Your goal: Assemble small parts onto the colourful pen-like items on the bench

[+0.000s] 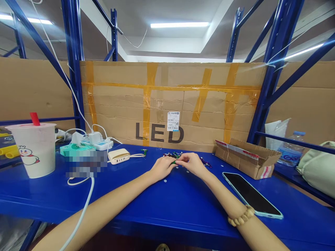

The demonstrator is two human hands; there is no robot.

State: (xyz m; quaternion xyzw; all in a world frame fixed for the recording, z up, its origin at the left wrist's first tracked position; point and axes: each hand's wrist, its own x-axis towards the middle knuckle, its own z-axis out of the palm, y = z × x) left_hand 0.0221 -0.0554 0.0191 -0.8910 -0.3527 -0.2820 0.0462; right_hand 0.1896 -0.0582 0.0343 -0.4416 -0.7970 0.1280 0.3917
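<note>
Both my hands meet at the middle of the blue shelf top (162, 205). My left hand (161, 168) and my right hand (190, 162) are closed in a pinch on a small green object (174, 162) held between them just above the surface. Behind the hands lies a small pile of little coloured metal pieces (175, 154), with one green piece (143, 151) apart to the left and a purple one (205, 162) to the right. A beaded bracelet (241, 216) circles my right wrist.
A phone (251, 195) lies face up at the right, beside an open cardboard box (247, 158). At the left stand a white cup with a red straw (36, 148), a power strip with chargers (95, 141) and a gold power bank (119, 156). A taped cardboard sheet (170, 101) closes the back.
</note>
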